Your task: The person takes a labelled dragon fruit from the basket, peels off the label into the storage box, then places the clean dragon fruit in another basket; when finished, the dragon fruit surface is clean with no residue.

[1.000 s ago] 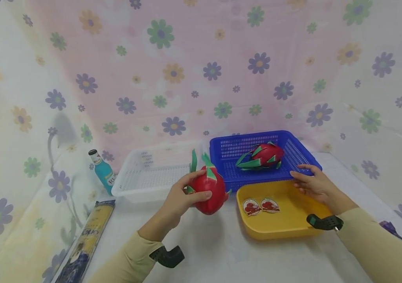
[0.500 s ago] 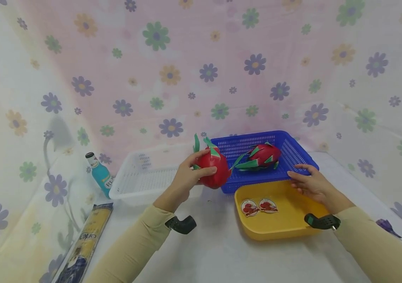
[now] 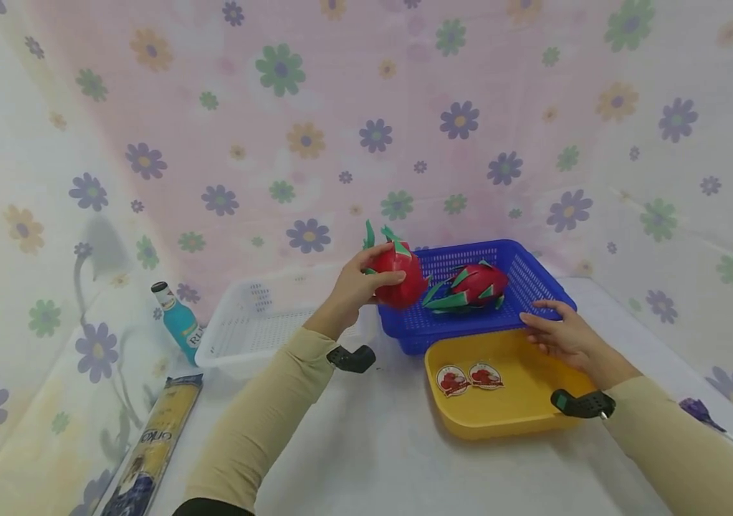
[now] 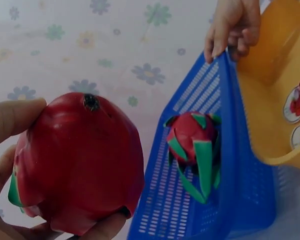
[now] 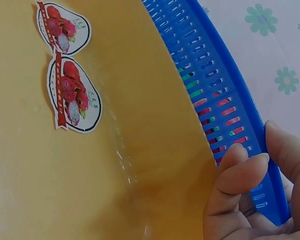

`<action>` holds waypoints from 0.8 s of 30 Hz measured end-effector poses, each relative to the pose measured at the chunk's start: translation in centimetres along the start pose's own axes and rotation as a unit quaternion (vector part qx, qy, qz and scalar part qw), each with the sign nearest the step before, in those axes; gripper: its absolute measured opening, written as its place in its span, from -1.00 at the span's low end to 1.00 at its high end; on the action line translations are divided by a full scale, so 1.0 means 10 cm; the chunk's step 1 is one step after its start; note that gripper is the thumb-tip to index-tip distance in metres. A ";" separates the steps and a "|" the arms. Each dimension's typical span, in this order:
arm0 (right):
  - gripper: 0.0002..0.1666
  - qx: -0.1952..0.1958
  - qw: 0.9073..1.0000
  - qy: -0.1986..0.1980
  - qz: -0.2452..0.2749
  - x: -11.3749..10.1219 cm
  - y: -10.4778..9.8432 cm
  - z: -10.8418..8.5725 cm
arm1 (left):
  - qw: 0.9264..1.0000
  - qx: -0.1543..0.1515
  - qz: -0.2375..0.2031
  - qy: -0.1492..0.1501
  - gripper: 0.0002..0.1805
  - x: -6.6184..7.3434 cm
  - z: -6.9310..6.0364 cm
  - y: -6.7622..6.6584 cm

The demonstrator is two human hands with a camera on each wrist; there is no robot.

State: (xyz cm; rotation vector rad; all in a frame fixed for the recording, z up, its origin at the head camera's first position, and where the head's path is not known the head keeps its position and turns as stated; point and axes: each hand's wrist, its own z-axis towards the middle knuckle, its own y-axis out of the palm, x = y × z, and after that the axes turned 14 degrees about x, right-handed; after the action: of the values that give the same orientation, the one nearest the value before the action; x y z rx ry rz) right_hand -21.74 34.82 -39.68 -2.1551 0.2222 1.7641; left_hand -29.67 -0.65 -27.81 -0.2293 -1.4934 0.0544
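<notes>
My left hand (image 3: 358, 287) grips a red dragon fruit (image 3: 401, 276) with green leaf tips, held up beside the left end of the blue basket (image 3: 418, 337). In the left wrist view the fruit's dark stem end (image 4: 91, 102) faces the camera, thumb and fingers around it. A second dragon fruit (image 3: 478, 283) lies inside the blue basket. My right hand (image 3: 562, 333) pinches the basket's near rim toward its right end, as the right wrist view shows. Below that hand stands a yellow tray (image 3: 501, 423) with two dragon fruit stickers (image 5: 74, 95) in it.
A white basket (image 3: 237, 365) stands to the left of the blue one. At the far left are a blue bottle (image 3: 179, 322) and a long yellow pack (image 3: 156, 444). Something purple on a thin stick (image 3: 701, 411) lies at the right edge. A floral cloth hangs behind.
My left hand has carried the dragon fruit up, forward and slightly right, toward the blue basket. My right hand stays at the basket rim. The head view has shifted slightly.
</notes>
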 end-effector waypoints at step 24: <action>0.02 0.008 1.000 0.014 0.013 -0.03 0.01 -0.03 | 1.000 0.015 0.009 0.017 -0.31 0.20 0.45 0.41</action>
State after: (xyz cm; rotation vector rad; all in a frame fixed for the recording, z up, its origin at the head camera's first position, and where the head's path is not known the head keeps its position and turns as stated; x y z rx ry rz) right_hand -21.57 34.62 -39.40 -2.1762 0.2699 1.7420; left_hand -33.51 4.27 -26.32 -0.2192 -1.4551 0.0868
